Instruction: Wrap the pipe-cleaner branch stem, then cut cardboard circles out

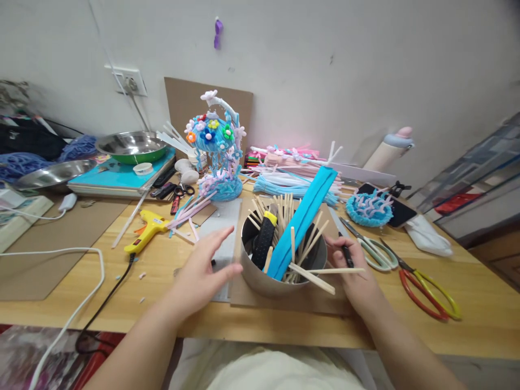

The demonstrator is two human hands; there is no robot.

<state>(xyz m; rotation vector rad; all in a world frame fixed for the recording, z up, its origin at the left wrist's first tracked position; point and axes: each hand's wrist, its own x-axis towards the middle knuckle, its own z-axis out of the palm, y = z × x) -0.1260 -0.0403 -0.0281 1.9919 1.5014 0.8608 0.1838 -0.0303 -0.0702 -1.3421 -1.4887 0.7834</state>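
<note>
A metal pot stands at the front middle of the table. In it are thin wooden sticks, a black-and-yellow utility knife and a long strip of bright blue crepe paper leaning up to the right. My left hand is open on the pot's left, fingers spread, thumb tip close to the wall; whether it touches, I cannot tell. At the pot's right side, my right hand is closed around a slim black pen-like tool. Several sticks jut over the rim towards that hand.
A yellow glue gun with a black cord lies left. Behind stands a blue flower-covered pipe-cleaner ornament, beside bundled pipe cleaners. Green-handled scissors, red-and-yellow-handled scissors and a round blue fuzzy piece lie right.
</note>
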